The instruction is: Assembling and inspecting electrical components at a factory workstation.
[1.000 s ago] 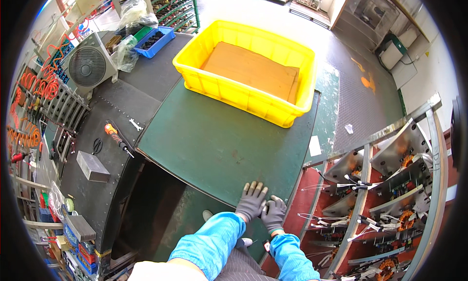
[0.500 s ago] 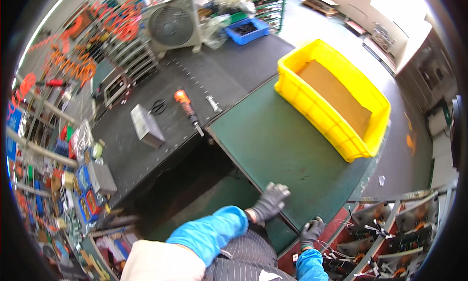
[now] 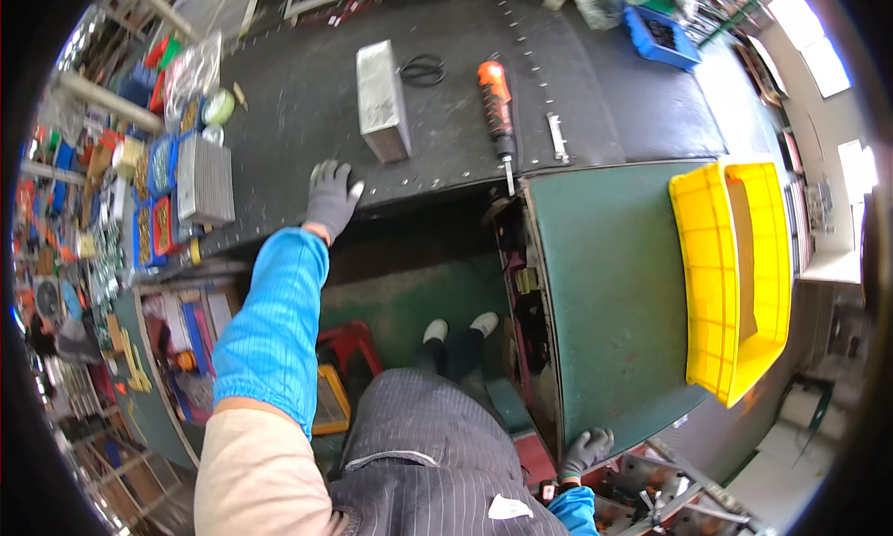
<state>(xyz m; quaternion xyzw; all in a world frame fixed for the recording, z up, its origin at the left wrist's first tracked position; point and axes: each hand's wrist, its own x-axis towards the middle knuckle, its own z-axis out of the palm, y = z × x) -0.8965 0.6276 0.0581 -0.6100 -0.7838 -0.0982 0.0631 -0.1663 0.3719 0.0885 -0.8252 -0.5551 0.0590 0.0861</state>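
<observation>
My left hand (image 3: 332,198), in a grey glove with pale fingertips, rests at the front edge of the black-topped bench (image 3: 279,99), fingers extended and holding nothing. Beyond it stands a silver metal block (image 3: 379,99). Black loops (image 3: 423,69), resembling scissor handles, lie beside the block. Farther right are an orange and black power screwdriver (image 3: 497,108) and a small metal wrench (image 3: 557,136). My right hand (image 3: 586,452), also gloved, lies on the near edge of the green tabletop (image 3: 605,285) with fingers stretched out. On that top's right side sits a yellow crate (image 3: 699,285).
A brown cardboard sheet (image 3: 744,257) stands inside the crate. Stacked metal plates (image 3: 206,181) and small parts bins (image 3: 161,224) line the left. Under the bench is a red stool (image 3: 353,343). A blue bin (image 3: 642,36) with black parts stands at the back right.
My view and body have turned left toward the black bench. My left hand has moved from the green tabletop to the black bench edge. My right hand stays at the green top's near edge.
</observation>
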